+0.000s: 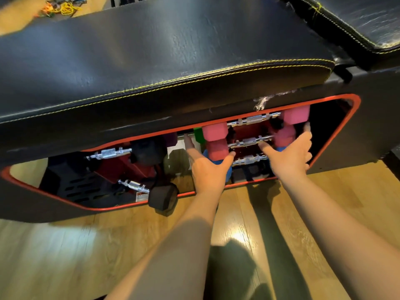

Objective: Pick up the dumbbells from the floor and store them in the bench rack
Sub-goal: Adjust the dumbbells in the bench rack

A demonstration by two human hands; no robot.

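Note:
Under the black bench, the red-rimmed rack opening (337, 135) holds three chrome-handled dumbbells stacked on the right. The top pink dumbbell (295, 114) lies above a second pink dumbbell (217, 149). Lowest is the blue dumbbell (249, 160), its heads mostly covered by my hands. My left hand (207, 169) cups its left head, with index finger and thumb spread around the pink head above. My right hand (291, 153) cups its right head, fingers reaching up beside the pink heads.
On the rack's left side rest two black dumbbells, the upper one (109, 153) inside and the lower one (162, 198) sticking out over the red rim. Green (199, 135) and purple (171, 137) weights sit deeper in. The bench pad (173, 50) overhangs above. Wooden floor (65, 256) lies below.

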